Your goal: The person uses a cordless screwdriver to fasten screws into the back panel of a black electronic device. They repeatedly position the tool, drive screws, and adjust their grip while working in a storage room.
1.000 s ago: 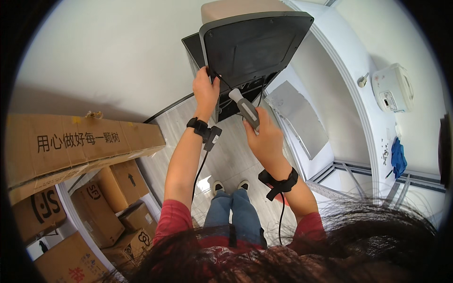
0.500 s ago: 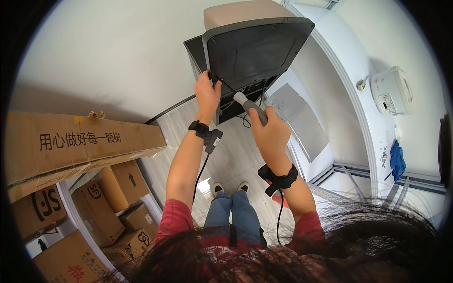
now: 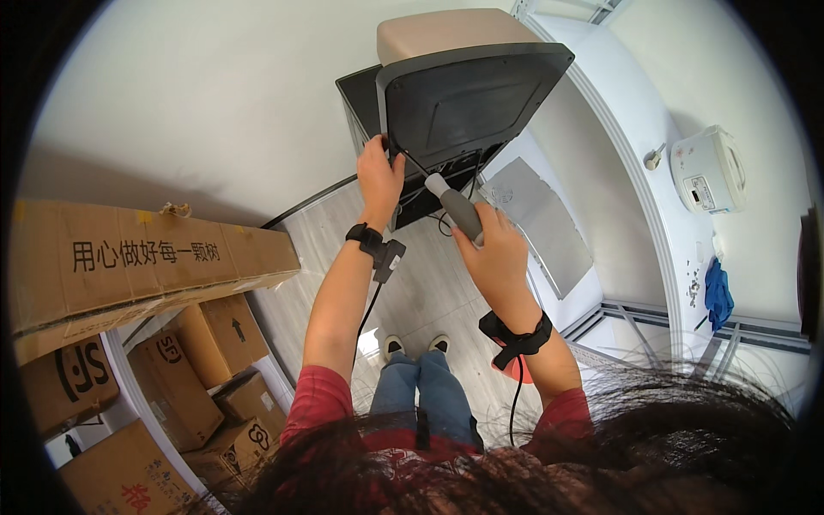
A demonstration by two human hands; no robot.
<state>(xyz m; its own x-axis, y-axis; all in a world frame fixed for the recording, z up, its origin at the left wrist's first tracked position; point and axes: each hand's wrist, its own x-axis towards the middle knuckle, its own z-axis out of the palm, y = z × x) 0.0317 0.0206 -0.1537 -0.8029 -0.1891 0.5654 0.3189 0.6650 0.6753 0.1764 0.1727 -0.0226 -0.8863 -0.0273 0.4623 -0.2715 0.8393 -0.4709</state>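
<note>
A black panel (image 3: pixel 468 107) stands tilted before me with its broad underside toward me. Behind its top edge shows a tan padded-looking part (image 3: pixel 455 36); what kind of object this is I cannot tell. At the panel's lower left corner my left hand (image 3: pixel 380 184) grips the edge between thumb and fingers. My right hand (image 3: pixel 498 257) is closed round the rear end of a screwdriver (image 3: pixel 459 210) with a grey handle and pale collar. Its thin dark shaft slants up left to the corner beside my left fingertips, which partly hide the tip.
Beneath the panel is a dark frame with loose black cables (image 3: pixel 475 176). A grey sheet (image 3: pixel 545 227) lies to its right. Cardboard boxes (image 3: pixel 154 266) fill shelving on the left. A white rice cooker (image 3: pixel 708 172) and a blue cloth (image 3: pixel 718 293) are at the right.
My right hand has slid back along the screwdriver's handle, baring more of the grip, with its fingers repositioned. My left hand stays at the corner. The view has shifted slightly.
</note>
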